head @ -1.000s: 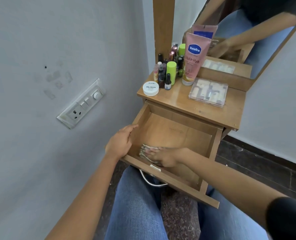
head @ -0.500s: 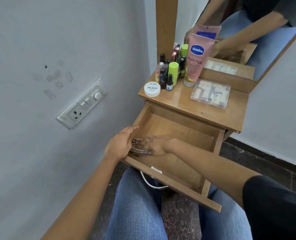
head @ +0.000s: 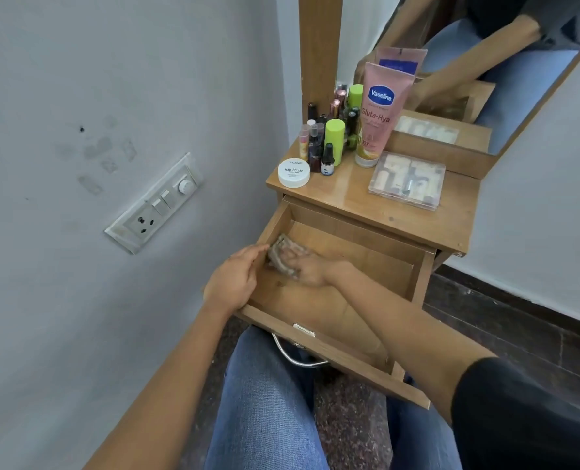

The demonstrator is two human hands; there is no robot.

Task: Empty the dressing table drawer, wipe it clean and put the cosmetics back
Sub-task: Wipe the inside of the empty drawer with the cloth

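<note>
The wooden drawer (head: 414,276) of the dressing table stands pulled out over my lap, with nothing in it but a patterned cloth (head: 283,252). My right hand (head: 307,268) presses that cloth flat against the drawer floor near the left wall, fingers mostly straight and blurred. My left hand (head: 229,283) grips the drawer's left side wall, thumb outside. On the table top stand a pink Vaseline tube (head: 378,117), a white nail polish remover jar (head: 293,173), a green bottle (head: 334,140), several small bottles (head: 315,144) and a clear plastic case (head: 407,181).
A grey wall with a switch and socket plate (head: 156,205) runs close along the left. A mirror (head: 478,56) rises behind the table top. The drawer's metal handle (head: 295,356) hangs above my blue-jeaned knees (head: 264,401). Dark floor lies to the right.
My right hand has slid the cloth from the drawer's front left corner toward the back along the left wall. My left hand stays on the drawer's side.
</note>
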